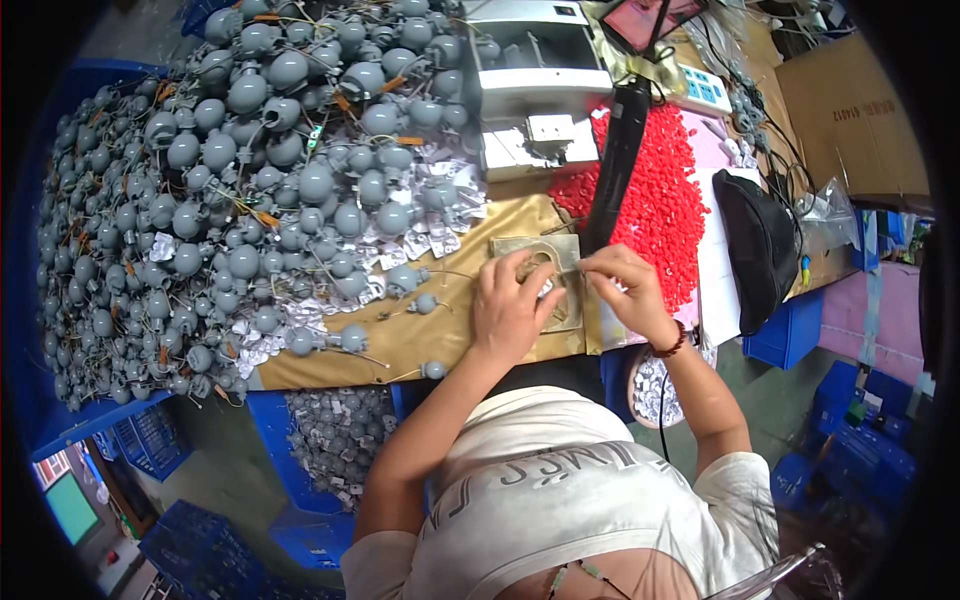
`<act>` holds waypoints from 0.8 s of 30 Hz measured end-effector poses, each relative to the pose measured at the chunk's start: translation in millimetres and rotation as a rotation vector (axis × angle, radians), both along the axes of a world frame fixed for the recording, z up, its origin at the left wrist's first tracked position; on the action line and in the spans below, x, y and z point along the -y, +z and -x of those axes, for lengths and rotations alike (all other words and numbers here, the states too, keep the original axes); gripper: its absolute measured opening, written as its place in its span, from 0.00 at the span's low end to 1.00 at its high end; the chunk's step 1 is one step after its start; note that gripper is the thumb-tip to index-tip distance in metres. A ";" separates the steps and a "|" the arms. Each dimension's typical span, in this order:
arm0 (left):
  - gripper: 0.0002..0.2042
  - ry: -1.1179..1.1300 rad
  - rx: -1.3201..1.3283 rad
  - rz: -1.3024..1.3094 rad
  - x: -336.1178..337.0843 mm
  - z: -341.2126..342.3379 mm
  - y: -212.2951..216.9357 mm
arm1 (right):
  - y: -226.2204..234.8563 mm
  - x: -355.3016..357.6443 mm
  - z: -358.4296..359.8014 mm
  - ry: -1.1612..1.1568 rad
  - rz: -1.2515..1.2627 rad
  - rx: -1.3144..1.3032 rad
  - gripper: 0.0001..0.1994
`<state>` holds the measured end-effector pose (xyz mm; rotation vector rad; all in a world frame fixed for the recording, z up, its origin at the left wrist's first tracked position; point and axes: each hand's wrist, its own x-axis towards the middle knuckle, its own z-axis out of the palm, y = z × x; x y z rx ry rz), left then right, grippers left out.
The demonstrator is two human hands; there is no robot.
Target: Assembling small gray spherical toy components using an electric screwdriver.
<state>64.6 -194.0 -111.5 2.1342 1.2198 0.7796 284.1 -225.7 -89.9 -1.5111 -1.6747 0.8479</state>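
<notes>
My left hand (510,305) rests on a square metal jig plate (560,255) at the table's front edge, fingers curled around a small part that I cannot make out. My right hand (625,290) is just to its right, fingertips pinched on a thin wire or lead over the same plate. A huge heap of grey bulb-shaped parts (250,190) with wire leads covers the table to the left. A pile of small red plastic caps (655,195) lies behind my right hand.
A grey bench machine (530,90) stands at the back, a black post (612,165) in front of it. A black pouch (762,245) and a cardboard box (850,110) sit at right. Blue bins (320,450) of small metal pieces are below the table.
</notes>
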 end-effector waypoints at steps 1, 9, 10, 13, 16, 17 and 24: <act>0.18 -0.001 0.002 -0.019 -0.4 3.4 1.4 | 1.2 -0.3 6.4 0.010 -0.027 -0.009 0.10; 0.17 0.030 -0.024 0.008 -4.1 9.6 0.1 | -7.0 -10.5 32.2 0.129 -0.415 0.105 0.09; 0.18 0.051 -0.017 -0.004 -1.4 7.3 -0.4 | -7.7 -13.4 36.3 0.147 -0.462 0.167 0.10; 0.18 0.068 0.000 0.013 2.2 10.6 16.8 | -16.5 -21.2 39.7 0.233 -0.533 0.347 0.12; 0.18 0.017 -0.077 -0.125 6.4 59.4 32.5 | -13.3 -18.9 39.8 0.271 -0.532 0.456 0.13; 0.17 0.044 -0.126 -0.167 5.6 81.5 37.0 | -10.2 -17.4 40.2 0.285 -0.526 0.490 0.13; 0.12 0.255 -0.468 -0.076 -9.8 146.5 31.9 | -17.0 -12.3 43.2 0.239 -0.444 0.475 0.17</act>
